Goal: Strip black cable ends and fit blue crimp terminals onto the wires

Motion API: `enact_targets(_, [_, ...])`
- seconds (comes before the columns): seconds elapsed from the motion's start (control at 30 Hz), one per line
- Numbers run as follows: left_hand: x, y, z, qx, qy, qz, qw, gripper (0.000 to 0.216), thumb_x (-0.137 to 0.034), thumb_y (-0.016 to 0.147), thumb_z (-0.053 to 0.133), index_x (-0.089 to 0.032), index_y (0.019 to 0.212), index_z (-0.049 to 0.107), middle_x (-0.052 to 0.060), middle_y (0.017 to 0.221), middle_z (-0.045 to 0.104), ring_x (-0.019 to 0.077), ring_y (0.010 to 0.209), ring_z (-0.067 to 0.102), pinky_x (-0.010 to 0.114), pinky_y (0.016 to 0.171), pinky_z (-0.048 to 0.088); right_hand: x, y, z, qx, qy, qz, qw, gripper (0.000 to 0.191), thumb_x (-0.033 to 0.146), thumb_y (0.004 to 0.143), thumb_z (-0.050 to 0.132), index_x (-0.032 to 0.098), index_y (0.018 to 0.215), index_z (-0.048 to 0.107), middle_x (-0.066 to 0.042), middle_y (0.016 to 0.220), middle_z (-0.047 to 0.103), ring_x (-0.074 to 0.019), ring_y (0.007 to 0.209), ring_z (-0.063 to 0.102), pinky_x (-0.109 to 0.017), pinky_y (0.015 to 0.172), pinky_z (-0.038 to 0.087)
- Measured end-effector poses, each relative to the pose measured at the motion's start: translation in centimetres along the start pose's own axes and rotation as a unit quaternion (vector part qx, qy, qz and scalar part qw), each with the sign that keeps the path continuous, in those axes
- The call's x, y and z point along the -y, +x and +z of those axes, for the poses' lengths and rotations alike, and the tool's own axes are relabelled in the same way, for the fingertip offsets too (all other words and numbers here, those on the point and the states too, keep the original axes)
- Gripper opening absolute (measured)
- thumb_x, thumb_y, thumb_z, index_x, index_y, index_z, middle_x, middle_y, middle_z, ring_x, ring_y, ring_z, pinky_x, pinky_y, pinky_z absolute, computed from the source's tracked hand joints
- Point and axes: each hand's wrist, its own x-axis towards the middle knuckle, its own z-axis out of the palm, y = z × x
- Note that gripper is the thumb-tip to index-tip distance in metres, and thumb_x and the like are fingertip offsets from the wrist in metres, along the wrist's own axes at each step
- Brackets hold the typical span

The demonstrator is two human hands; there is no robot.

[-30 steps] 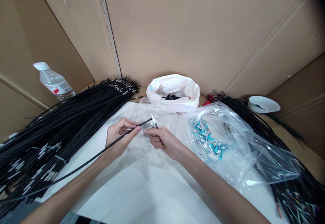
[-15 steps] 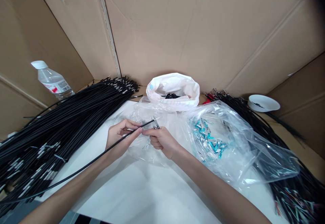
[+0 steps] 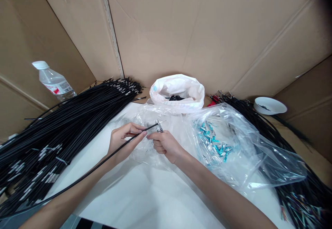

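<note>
Cable, slim, black and flexible, is running from the near left into the left hand, whose grip is clamping it just behind its far tip. The right hand is clamping its grip on a small silver-bladed tool at that tip; steady bracing would probably be aiding control. Crumpled clear plastic sheeting is covering much of the far white tabletop, with brown cardboard walls standing around.
</note>
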Motion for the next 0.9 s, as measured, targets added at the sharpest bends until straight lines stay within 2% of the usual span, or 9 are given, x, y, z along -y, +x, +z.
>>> enact_targets(0.1, [0.1, 0.0, -0.1, -0.001, -0.006, -0.005, 1.0, 0.011, -0.022, 0.082, 0.078, -0.02, 0.075, 0.069, 0.002, 0.093, 0.078, 0.0138, 0.084, 0.073, 0.021, 0.075, 0.061, 0.2, -0.1, -0.1, 0.003, 0.0, -0.014, 1.0, 0.043, 0.021, 0.074, 0.065, 0.024, 0.057, 0.026, 0.012, 0.048, 0.017, -0.0048, 0.045, 0.009, -0.028, 0.046, 0.005])
enact_targets(0.2, [0.3, 0.3, -0.3, -0.018, -0.015, -0.023, 0.999, 0.013, -0.023, 0.081, 0.08, -0.02, 0.075, 0.069, 0.002, 0.093, 0.078, 0.014, 0.086, 0.073, 0.021, 0.074, 0.06, 0.9, -0.2, -0.5, 0.042, 0.004, -0.015, 0.999, 0.045, 0.029, 0.076, 0.069, 0.024, 0.059, 0.028, 0.012, 0.051, 0.018, -0.005, 0.046, 0.009, -0.026, 0.044, 0.005])
enact_targets(0.27, [0.2, 0.6, -0.5, -0.04, -0.023, -0.031, 0.998, 0.014, -0.024, 0.08, 0.081, -0.021, 0.075, 0.069, 0.001, 0.092, 0.077, 0.0142, 0.087, 0.073, 0.02, 0.074, 0.059, 1.5, -0.4, -0.9, 0.073, 0.022, 0.006, 0.997, 0.04, 0.036, 0.08, 0.066, 0.022, 0.061, 0.034, 0.011, 0.053, 0.022, -0.005, 0.046, 0.011, -0.025, 0.043, 0.005])
enact_targets(0.37, [0.0, 1.0, -0.8, -0.063, -0.031, -0.029, 0.997, 0.013, -0.025, 0.08, 0.082, -0.021, 0.076, 0.07, 0.001, 0.089, 0.077, 0.0145, 0.086, 0.073, 0.021, 0.075, 0.059, 2.4, -0.9, -1.6, 0.085, 0.059, 0.031, 0.994, 0.033, 0.041, 0.087, 0.055, 0.018, 0.066, 0.047, 0.008, 0.056, 0.031, -0.0045, 0.045, 0.015, -0.022, 0.042, 0.007])
enact_targets(0.53, [-0.3, 1.1, -0.8, -0.059, -0.023, -0.045, 0.997, 0.012, -0.028, 0.08, 0.081, -0.02, 0.08, 0.072, 0.003, 0.087, 0.076, 0.0163, 0.083, 0.072, 0.024, 0.074, 0.059, 2.8, -1.5, -2.1, 0.077, 0.096, 0.077, 0.989, 0.032, 0.032, 0.088, 0.04, 0.013, 0.067, 0.054, 0.004, 0.059, 0.036, -0.0045, 0.044, 0.018, -0.02, 0.041, 0.008])
enact_targets(0.67, [-0.2, 1.3, -0.8, -0.047, -0.016, -0.078, 0.996, 0.015, -0.031, 0.079, 0.081, -0.019, 0.082, 0.073, 0.004, 0.086, 0.076, 0.0175, 0.079, 0.072, 0.026, 0.072, 0.058, 2.1, -1.6, -2.0, 0.058, 0.101, 0.065, 0.991, 0.026, 0.028, 0.087, 0.044, 0.013, 0.069, 0.055, 0.003, 0.061, 0.039, -0.005, 0.045, 0.02, -0.02, 0.041, 0.011])
enact_targets(0.9, [0.4, 2.4, -1.8, -0.008, 0.01, -0.095, 0.995, 0.019, -0.036, 0.078, 0.081, -0.018, 0.079, 0.074, 0.004, 0.082, 0.076, 0.0183, 0.076, 0.07, 0.025, 0.068, 0.056, 0.9, -2.4, -1.9, 0.035, 0.094, 0.07, 0.992, 0.026, 0.035, 0.096, 0.047, 0.014, 0.085, 0.057, 0.003, 0.066, 0.046, -0.0052, 0.047, 0.03, -0.017, 0.042, 0.016])
